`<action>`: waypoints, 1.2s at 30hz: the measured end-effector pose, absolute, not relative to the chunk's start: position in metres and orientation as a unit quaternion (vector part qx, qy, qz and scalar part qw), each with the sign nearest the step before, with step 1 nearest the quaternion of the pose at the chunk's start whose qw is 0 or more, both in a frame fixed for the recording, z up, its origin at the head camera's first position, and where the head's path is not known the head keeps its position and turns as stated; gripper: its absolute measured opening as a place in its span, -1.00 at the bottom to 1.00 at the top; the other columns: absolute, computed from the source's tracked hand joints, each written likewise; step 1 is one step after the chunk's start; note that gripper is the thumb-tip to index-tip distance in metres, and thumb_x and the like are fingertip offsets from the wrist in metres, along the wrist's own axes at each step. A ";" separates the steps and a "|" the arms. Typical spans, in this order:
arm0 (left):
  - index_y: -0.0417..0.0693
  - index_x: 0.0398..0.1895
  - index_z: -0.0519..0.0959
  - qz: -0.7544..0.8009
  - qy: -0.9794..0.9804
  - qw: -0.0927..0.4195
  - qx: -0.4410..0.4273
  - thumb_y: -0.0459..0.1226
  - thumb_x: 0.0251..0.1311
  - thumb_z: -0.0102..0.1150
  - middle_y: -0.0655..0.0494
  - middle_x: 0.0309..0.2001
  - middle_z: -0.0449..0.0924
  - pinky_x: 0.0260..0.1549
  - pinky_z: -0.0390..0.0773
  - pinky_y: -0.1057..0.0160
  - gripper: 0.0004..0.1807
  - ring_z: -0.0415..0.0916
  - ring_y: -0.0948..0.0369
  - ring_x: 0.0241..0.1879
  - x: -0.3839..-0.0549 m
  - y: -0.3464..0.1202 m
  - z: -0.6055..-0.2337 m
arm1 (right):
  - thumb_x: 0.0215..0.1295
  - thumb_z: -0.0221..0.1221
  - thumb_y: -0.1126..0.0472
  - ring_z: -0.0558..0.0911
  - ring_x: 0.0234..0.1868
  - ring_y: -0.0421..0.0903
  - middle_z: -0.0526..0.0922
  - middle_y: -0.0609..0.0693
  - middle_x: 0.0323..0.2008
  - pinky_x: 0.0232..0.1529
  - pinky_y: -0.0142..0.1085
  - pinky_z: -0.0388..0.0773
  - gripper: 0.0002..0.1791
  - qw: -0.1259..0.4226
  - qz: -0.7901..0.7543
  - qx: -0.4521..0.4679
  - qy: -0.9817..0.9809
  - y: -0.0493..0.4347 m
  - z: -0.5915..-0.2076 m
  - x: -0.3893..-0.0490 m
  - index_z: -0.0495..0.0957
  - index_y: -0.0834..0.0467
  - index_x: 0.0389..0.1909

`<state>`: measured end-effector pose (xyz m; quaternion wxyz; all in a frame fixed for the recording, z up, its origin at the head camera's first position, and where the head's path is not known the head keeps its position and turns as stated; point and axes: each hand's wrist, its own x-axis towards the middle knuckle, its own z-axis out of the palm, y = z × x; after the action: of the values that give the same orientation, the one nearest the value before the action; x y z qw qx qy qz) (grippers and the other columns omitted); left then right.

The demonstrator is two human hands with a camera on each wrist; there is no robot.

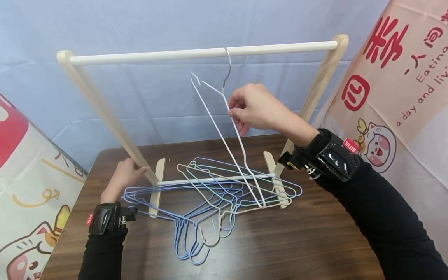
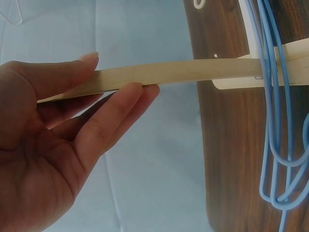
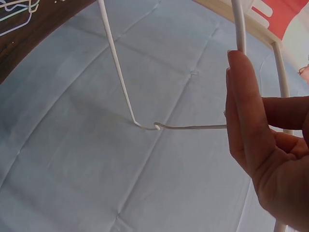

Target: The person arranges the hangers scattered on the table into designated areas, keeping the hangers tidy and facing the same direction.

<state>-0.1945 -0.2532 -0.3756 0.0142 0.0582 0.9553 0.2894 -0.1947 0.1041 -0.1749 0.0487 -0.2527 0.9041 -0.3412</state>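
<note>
A white wire hanger [image 1: 223, 93] hangs tilted, its silver hook [image 1: 229, 65] at the rack's top rod [image 1: 147, 57]. My right hand [image 1: 259, 107] pinches its shoulder wire just below the neck. In the right wrist view, fingers [image 3: 246, 106] lie along the white hanger's wire [image 3: 115, 55]. My left hand [image 1: 124, 177] holds the rack's left wooden post [image 1: 98, 107] low down. The left wrist view shows the thumb on one side of the post [image 2: 169, 72] and fingers [image 2: 113, 113] on the other. The white hanger's lower end overlaps the hanger pile in the head view.
Blue hangers [image 1: 178, 233], a beige hanger [image 1: 219, 223] and green ones lie piled across the rack's lower rod [image 1: 210, 180] on the brown table [image 1: 280, 241]. The right post [image 1: 323, 76] stands behind my right wrist. A pale blue cloth [image 1: 157, 23] hangs behind.
</note>
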 end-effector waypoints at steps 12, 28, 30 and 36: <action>-0.48 -0.15 0.47 0.291 0.955 0.016 0.060 -0.32 0.19 0.08 -0.35 -0.34 0.55 -0.53 0.47 0.13 -0.68 0.55 -0.02 -0.45 -0.195 -0.255 -0.376 | 0.23 0.04 0.43 0.61 -0.68 -0.04 0.57 0.16 -0.65 -0.61 -0.31 0.54 -0.91 0.064 -0.353 -0.253 0.899 0.095 -0.174 -0.194 0.47 0.37 -0.43; -0.47 -0.17 0.49 0.285 0.957 0.010 0.059 -0.30 0.17 0.11 -0.34 -0.35 0.56 -0.56 0.43 0.17 -0.68 0.51 0.04 -0.50 -0.195 -0.253 -0.375 | 0.25 0.03 0.43 0.62 -0.67 -0.06 0.58 0.15 -0.63 -0.60 -0.33 0.54 -0.91 0.072 -0.350 -0.255 0.898 0.081 -0.172 -0.192 0.48 0.37 -0.39; -0.46 -0.18 0.49 0.284 0.957 0.009 0.057 -0.30 0.17 0.12 -0.34 -0.35 0.56 -0.54 0.44 0.15 -0.68 0.52 0.02 -0.48 -0.195 -0.253 -0.374 | 0.25 0.02 0.43 0.62 -0.67 -0.06 0.57 0.16 -0.63 -0.60 -0.33 0.54 -0.91 0.073 -0.353 -0.255 0.897 0.081 -0.172 -0.191 0.48 0.38 -0.39; -0.45 -0.18 0.49 0.286 0.957 0.011 0.056 -0.29 0.18 0.10 -0.34 -0.34 0.56 -0.55 0.42 0.18 -0.68 0.51 0.04 -0.49 -0.194 -0.254 -0.375 | 0.25 0.02 0.43 0.61 -0.69 -0.08 0.57 0.13 -0.67 -0.60 -0.34 0.53 -0.89 0.063 -0.349 -0.262 0.898 0.081 -0.174 -0.192 0.49 0.36 -0.42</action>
<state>-0.1944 -0.2537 -0.3753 0.0113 0.0562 0.9566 0.2857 -0.1920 0.0815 -0.1741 0.0635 -0.2615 0.8977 -0.3488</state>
